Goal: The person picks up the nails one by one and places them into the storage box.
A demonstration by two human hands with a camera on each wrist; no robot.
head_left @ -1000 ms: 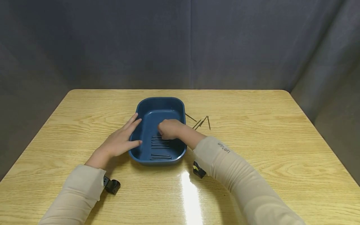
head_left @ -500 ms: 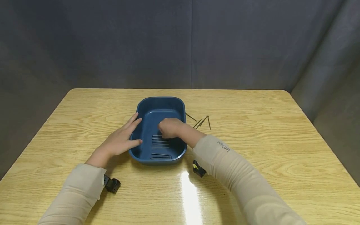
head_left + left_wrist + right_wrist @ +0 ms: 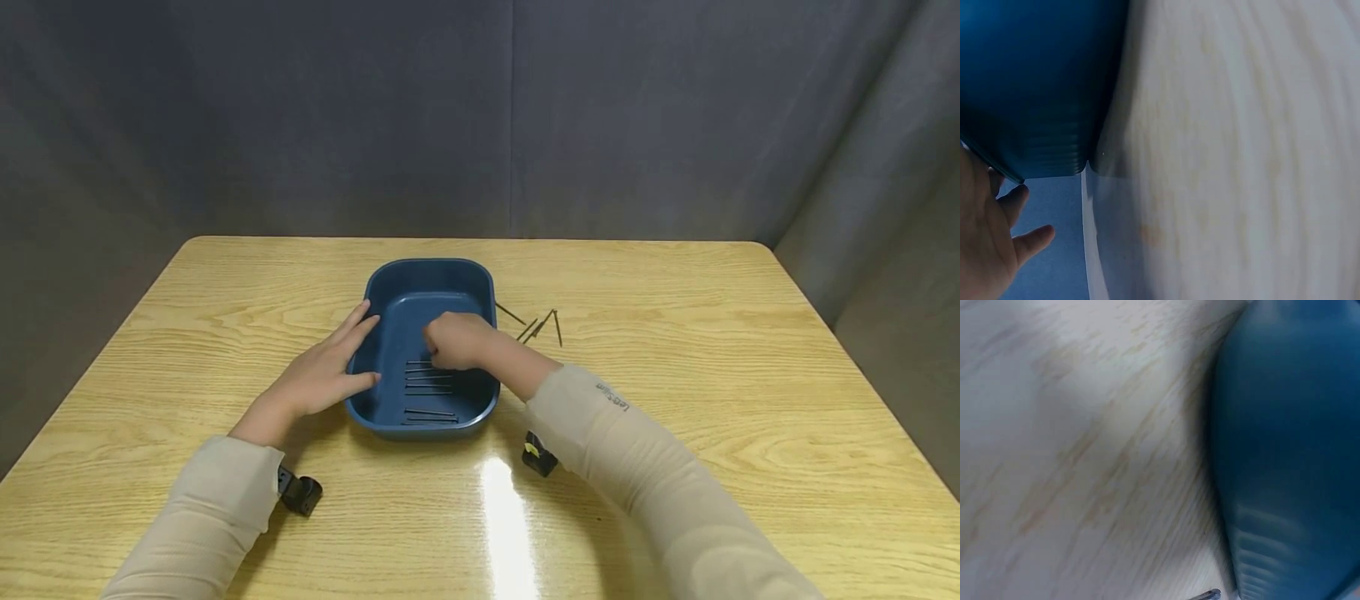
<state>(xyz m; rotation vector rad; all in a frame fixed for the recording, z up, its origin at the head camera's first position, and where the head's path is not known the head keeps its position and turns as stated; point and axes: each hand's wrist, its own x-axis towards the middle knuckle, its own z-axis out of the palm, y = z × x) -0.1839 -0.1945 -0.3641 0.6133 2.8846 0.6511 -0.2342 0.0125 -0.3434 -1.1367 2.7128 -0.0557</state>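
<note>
A blue plastic tub sits on the table, with several dark nails laid roughly parallel across its near floor. My left hand rests at the tub's left rim, fingers spread and thumb reaching over the edge; its fingers also show beside the tub in the left wrist view. Inside the tub, my right hand has curled fingers at the farthest nail of the row and appears to pinch it. The palm side and most fingertips are hidden. The right wrist view shows the tub's outer wall.
Several loose nails lie on the wooden table just right of the tub, partly behind my right forearm. Wrist cameras hang below both sleeves. Grey curtains stand behind the table and at its sides.
My right forearm and sleeve have shifted slightly to the right, while the right fingers stay at the same nail. The left hand, tub and nails show no clear movement.
</note>
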